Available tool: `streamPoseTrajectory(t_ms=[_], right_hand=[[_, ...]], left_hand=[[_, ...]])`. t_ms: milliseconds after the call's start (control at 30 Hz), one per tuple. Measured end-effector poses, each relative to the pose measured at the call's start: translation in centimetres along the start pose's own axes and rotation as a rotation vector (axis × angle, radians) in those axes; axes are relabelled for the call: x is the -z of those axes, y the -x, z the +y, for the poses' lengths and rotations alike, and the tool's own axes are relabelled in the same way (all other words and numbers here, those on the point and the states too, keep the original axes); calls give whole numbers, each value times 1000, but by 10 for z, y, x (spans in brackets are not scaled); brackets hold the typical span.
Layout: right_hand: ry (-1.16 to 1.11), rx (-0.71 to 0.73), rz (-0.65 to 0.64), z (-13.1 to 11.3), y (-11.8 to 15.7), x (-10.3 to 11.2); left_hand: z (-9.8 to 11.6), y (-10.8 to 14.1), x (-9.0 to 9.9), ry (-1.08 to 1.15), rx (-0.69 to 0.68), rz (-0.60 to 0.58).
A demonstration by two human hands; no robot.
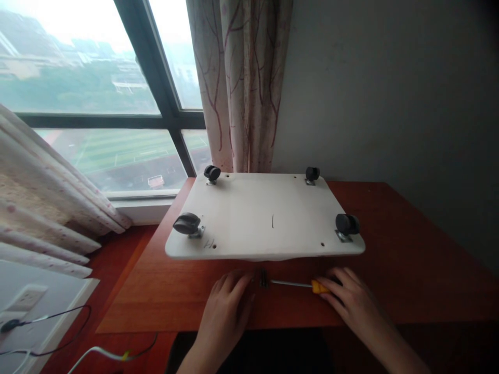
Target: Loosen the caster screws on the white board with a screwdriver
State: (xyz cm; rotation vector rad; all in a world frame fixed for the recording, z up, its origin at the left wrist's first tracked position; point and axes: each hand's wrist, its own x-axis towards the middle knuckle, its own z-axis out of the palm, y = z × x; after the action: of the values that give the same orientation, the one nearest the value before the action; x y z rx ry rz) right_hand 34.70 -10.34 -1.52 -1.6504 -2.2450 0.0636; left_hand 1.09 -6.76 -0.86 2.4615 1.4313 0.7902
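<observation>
A white board (249, 213) with rounded corners lies on the table, a black caster near each corner, such as the front left caster (187, 223) and the front right caster (346, 224). Small dark screws (263, 279) rest on the wood before its front edge. My left hand (230, 298) is just left of them, fingers bent and thumb side near the screws; what its fingertips hold, if anything, is too small to tell. My right hand (346, 293) has its fingers on the yellow handle of a screwdriver (319, 286), whose shaft points left toward the screws.
The reddish wooden table (409, 259) extends to both sides of the board. Behind it hang a patterned curtain (249, 88) and a grey wall. At the left are a window, another curtain, a wall socket (29, 298) and cables on the lower left.
</observation>
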Motion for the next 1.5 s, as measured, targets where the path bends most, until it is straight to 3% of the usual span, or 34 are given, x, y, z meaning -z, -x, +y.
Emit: streamPoseTrajectory(t_ms=[200, 467, 800, 1500], right_hand=[[22, -2, -2, -3, -4, -3], [-14, -9, -23, -12, -7, -9], [-82, -24, -30, -27, -15, -16], [-56, -38, -15, -17, -9, -15]], left_hand=[[16, -11, -11, 8, -37, -3], [15, -6, -19, 7, -62, 19], [4, 9, -11, 14, -23, 7], [6, 5, 0, 62, -2, 51]])
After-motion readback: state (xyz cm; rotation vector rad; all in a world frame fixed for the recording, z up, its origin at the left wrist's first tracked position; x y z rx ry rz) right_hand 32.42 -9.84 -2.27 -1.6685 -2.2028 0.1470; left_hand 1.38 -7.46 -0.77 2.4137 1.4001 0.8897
